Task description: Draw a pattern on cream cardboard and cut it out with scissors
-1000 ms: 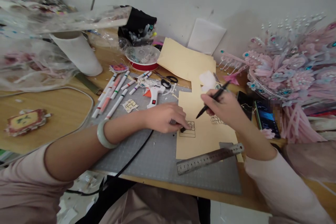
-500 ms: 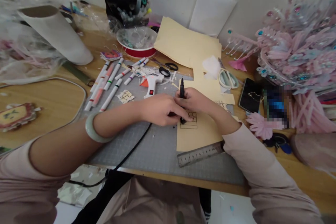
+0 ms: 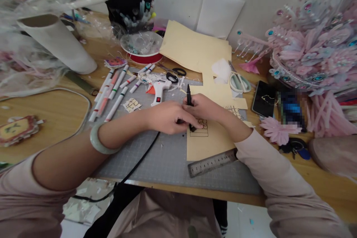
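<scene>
My right hand [image 3: 201,107] is closed around a black marker pen [image 3: 189,93], held nearly upright. Its lower end meets a sheet of tan card [image 3: 212,147] with a drawn box [image 3: 199,132] and rounded shapes inside. From the left, my left hand [image 3: 169,118] reaches in against the pen, its forefinger stretched over the drawing and the other fingers partly tucked below. Nothing shows in that hand. Below the card's lower edge lies a metal ruler [image 3: 212,163]. A small drawn cutout [image 3: 132,105] rests left of my hands.
A grey cutting mat [image 3: 134,156] covers the table's middle. Beyond my left hand are a white glue gun [image 3: 160,91], several markers [image 3: 117,106] and black-handled scissors [image 3: 173,77]. To the right lie pale-handled scissors [image 3: 240,82], a phone [image 3: 263,98] and pink flower decorations [image 3: 315,52].
The whole view has shifted slightly, so most things appear a little further left. Both hands keep nearly the same pose, with the pen tilted slightly more and still on the card.
</scene>
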The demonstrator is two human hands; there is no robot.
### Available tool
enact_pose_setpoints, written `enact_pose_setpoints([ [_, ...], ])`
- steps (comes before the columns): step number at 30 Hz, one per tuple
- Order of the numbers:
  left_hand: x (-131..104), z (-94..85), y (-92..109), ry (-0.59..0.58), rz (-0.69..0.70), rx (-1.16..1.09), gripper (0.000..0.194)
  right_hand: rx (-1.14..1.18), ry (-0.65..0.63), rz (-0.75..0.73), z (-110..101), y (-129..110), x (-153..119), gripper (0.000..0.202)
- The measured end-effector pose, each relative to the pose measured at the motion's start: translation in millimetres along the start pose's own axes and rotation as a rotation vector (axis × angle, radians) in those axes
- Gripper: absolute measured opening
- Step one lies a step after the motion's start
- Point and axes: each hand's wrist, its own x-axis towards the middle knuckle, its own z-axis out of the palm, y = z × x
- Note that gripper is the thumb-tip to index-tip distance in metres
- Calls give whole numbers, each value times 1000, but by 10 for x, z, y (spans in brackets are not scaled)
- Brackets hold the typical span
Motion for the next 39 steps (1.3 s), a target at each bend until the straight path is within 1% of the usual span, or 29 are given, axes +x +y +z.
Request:
enact_pose_setpoints([
  [2,-2,-1,1,-8,-14,-4,40,-14,12,-11,2,-3,3,21],
  [6,-4,-8,11,-3,-10,-16,41,-46,32,15,-1,-14,0,21],
  [11,-7,-17,27,-22,-43,-12,41,-57,61,16,-5,1,0,19],
  [14,-14,-16,27,-25,-42,-10,40,-54,68,18,-9,7,0,19],
  [17,-21,-8,17,-30,-48,-11,39,-29,48,11,-20,8,-5,19],
  [19,-17,-3,13,-35,-43,-4,39,-12,71,9,-35,9,-17,19],
  [21,-2,0,17,-24,-9,7,37,24,178,25,-51,8,-46,21],
  [24,34,3,36,25,92,27,33,164,453,100,-65,-5,-150,27],
  [26,54,8,49,61,140,54,29,254,618,146,-57,-8,-271,28],
  [28,62,22,53,90,148,80,24,255,728,159,-34,6,-425,29],
  [32,66,76,37,129,142,92,14,80,823,161,31,75,-752,31],
  [34,71,112,25,177,147,101,11,60,855,152,57,107,-875,31],
  [36,81,146,18,239,148,110,10,71,893,129,74,125,-950,30],
  [39,96,181,21,304,138,112,10,73,927,102,94,127,-978,31],
])
